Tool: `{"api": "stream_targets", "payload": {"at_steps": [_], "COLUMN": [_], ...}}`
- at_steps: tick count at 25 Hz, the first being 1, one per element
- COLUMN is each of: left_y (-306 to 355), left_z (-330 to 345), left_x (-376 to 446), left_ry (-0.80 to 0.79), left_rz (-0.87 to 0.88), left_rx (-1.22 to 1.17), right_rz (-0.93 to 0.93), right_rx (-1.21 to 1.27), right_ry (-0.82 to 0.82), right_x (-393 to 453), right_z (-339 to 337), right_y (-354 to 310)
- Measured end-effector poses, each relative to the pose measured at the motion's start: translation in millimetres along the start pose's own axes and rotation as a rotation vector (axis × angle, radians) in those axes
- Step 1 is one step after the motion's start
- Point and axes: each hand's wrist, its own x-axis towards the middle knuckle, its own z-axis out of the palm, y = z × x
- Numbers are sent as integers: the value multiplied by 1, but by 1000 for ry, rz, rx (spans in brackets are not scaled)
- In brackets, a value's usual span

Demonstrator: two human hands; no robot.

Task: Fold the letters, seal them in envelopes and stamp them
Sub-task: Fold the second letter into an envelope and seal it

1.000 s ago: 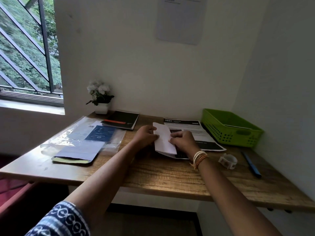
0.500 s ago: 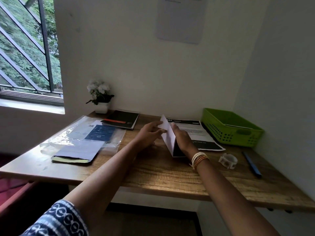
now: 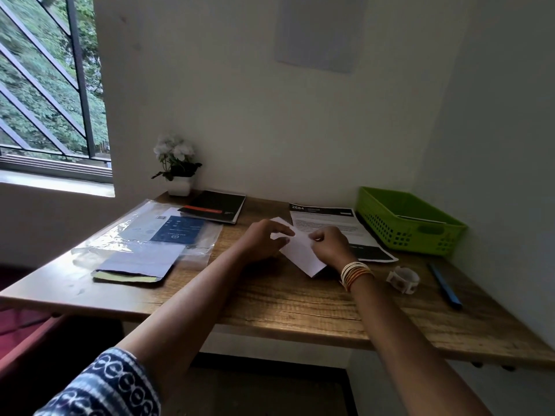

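Item 1: folded letter (image 3: 300, 250), white, which we find mid-surface, its near corner resting on the wood and its far end lifted between the hands. Item 2: left hand (image 3: 264, 240), fingers curled and pinched on the letter's left edge. Item 3: right hand (image 3: 329, 244), fingers closed on the letter's right side, with a stack of bangles (image 3: 356, 274) at the wrist. Item 4: wooden surface (image 3: 285, 304), set in a corner against two walls. Item 5: printed sheet (image 3: 327, 223) with a black header, lying flat just behind the hands; the right hand partly covers it. Item 6: green basket (image 3: 405, 223), at the far right, just beside that sheet. Item 7: roll of stamps (image 3: 403, 279), near the right wrist; we cannot make out the print on it. Item 8: blue pen (image 3: 444, 285), right of the roll. Item 9: clear plastic sleeve (image 3: 144, 235) holding papers, on the left. Item 10: black notebook (image 3: 214, 209), behind the sleeve. Item 11: potted white flowers (image 3: 177, 163), far left corner.
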Motion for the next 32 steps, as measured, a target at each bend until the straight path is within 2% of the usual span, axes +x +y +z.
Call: {"api": "stream_targets", "payload": {"at_steps": [2,6,9,10,13,15,17,22,24,27,32], "left_y": [2,8,10,11,8,2,-4,-26,-27,-24,-22], "left_z": [-1,5,10,12,12,9,4,-13,-12,-6,-6], "left_x": [-2,-2,-1,-1,1,4,4,2,0,-6,-10], "left_ry": [-38,-249,-348,-372,-418,-424,-402,-357,-340,-291,-253], "left_rz": [16,-28,-95,-95,-99,-141,-197,-266,-276,-276,-243], "left_rx": [35,136,341,411,477,437,416,461,475,494,498], "right_rz": [-53,-167,-252,-251,-211,-165,-101,38,37,-35,15], "right_rx": [-73,-269,-468,-435,-310,-425,-540,-568,-568,-523,-463], "right_ry": [-36,-73,21,9,-242,-362,-372,-332,-300,-167,-123], "right_x": [-1,-2,-8,-13,-29,-35,-39,-57,-59,-60,-57], "right_z": [4,3,4,6,17,21,19,7,5,5,1], "right_y": [1,4,-4,-9,-20,-19,-12,-2,-1,1,-1]}}
